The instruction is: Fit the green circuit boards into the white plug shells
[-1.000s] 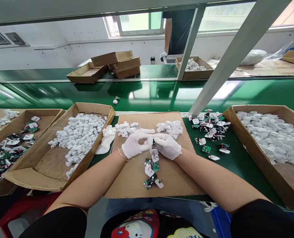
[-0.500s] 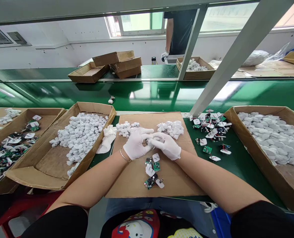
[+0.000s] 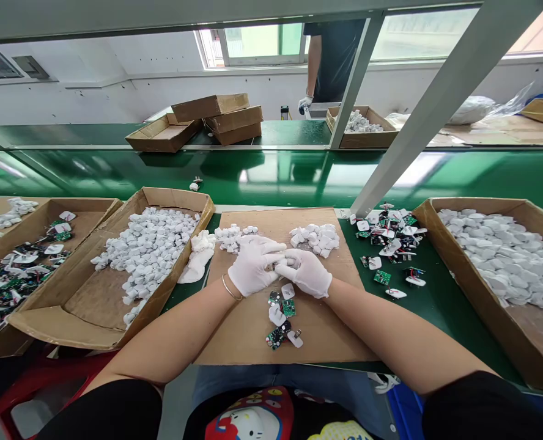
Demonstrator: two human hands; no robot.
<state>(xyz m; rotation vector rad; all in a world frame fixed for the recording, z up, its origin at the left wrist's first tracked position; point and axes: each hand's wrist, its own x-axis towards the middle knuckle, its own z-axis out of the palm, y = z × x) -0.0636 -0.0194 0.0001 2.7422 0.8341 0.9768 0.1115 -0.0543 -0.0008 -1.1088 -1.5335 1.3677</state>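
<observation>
Both my hands wear white gloves and meet over a flat cardboard sheet (image 3: 248, 330). My left hand (image 3: 252, 269) and my right hand (image 3: 306, 272) are closed together, fingers pressed on a small white plug part (image 3: 286, 263) that is mostly hidden between them. Just below my hands lie a few green circuit boards with white plug plates (image 3: 281, 315). Two small heaps of white plastic shells (image 3: 316, 237) sit at the far edge of the sheet, one left and one right.
A cardboard box of white shells (image 3: 147, 247) stands left, another box (image 3: 505, 256) right. Loose boards and plates (image 3: 391, 241) lie on the green bench. A far-left box (image 3: 19, 263) holds boards. A small plug (image 3: 194, 183) rides the green conveyor. Another person (image 3: 326, 61) stands beyond.
My hands have closed tighter together and the white part is now more covered by my fingers. The small plug on the conveyor has drifted left.
</observation>
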